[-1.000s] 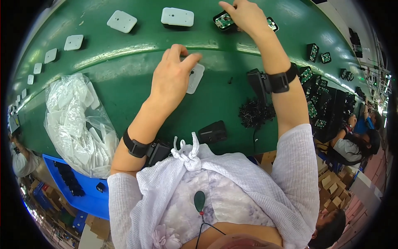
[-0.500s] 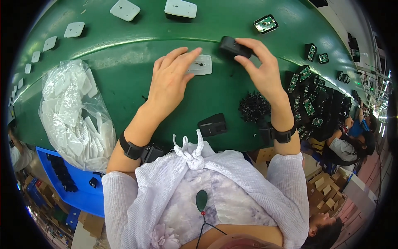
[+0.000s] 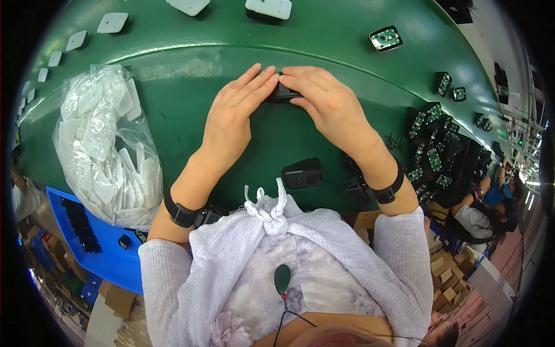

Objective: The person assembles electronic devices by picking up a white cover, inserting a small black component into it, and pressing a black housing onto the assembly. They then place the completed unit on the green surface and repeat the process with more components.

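Now both hands meet on a black part [image 3: 282, 94] on the green worktop [image 3: 191, 81]: left hand [image 3: 234, 115] & right hand [image 3: 326, 104] gripping it, fingers flat.

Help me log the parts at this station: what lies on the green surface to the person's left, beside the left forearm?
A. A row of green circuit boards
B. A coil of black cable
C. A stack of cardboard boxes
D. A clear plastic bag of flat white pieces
D: a crumpled clear plastic bag full of flat white pieces lies on the green surface, left of the left hand.
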Motion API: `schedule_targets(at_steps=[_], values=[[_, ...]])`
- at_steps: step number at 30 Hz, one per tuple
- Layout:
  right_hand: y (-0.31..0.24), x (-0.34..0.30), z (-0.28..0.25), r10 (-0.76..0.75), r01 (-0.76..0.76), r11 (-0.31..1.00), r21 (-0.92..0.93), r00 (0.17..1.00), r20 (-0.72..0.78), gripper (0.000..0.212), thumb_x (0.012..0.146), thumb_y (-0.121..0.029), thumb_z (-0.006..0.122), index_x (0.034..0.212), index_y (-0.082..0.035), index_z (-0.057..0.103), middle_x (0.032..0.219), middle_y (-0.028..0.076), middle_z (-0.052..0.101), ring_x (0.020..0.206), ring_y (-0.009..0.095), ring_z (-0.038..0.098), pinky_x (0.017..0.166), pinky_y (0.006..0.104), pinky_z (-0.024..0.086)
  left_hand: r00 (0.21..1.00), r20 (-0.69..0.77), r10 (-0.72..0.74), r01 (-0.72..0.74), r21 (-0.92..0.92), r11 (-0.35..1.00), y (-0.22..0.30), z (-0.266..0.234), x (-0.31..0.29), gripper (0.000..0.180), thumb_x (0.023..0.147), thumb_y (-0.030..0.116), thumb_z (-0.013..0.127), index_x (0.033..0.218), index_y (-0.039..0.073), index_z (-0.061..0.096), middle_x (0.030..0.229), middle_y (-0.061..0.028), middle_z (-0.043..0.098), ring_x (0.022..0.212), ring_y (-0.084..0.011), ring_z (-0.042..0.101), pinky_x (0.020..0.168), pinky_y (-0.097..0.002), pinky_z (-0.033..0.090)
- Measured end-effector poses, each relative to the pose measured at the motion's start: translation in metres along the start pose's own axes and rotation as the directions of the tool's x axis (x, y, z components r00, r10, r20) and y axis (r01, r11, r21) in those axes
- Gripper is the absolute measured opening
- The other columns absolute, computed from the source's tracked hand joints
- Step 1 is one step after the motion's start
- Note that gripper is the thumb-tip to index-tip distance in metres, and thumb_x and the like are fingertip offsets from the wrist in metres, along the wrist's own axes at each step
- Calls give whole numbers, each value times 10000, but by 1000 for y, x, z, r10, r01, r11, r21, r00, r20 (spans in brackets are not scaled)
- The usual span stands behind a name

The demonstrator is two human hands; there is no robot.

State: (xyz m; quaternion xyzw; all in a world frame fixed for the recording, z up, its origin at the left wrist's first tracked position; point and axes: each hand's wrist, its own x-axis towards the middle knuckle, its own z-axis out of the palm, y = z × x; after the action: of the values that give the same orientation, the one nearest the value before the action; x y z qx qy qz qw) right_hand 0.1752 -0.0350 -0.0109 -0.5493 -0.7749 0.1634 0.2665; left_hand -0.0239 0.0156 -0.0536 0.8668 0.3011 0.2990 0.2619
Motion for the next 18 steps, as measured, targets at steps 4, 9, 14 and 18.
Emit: schedule_targets(at_steps=[4,9,14,18], values=[[3,-10,18,-14,3,996,-86,992,-127,418,723,32,685,1128,-52,626,1168,89,613,1031,279,600,834,350,527,1000,28,2,-6,114,993,5,2,-1,539,771,-95,486,1275,76,575,1333,-68,553,1256,-252,500,1009,-389,409],[1,-12,17,40,-47,998,-44,988,-147,425,717,40,690,1128,-49,630,1154,97,619,1014,284,606,843,349,524,998,57,34,-44,192,980,10,2,1,532,769,-39,564,1292,60,556,1349,-66,538,1249,-235,505,1007,-387,409],[10,12,-15,359,-377,861,342,926,118,381,761,-39,716,1128,-20,613,1086,98,659,982,211,632,871,316,502,997,-56,51,-37,228,973,9,9,15,560,691,77,731,1231,37,586,1229,-113,598,1117,-277,566,910,-381,453],[6,12,-16,387,-340,604,721,916,108,431,839,-63,686,1234,21,532,1169,99,620,1067,165,583,941,294,458,992,-98,-74,65,-95,993,11,0,16,429,800,120,698,1202,13,594,1075,-112,650,975,-243,610,814,-342,480]])
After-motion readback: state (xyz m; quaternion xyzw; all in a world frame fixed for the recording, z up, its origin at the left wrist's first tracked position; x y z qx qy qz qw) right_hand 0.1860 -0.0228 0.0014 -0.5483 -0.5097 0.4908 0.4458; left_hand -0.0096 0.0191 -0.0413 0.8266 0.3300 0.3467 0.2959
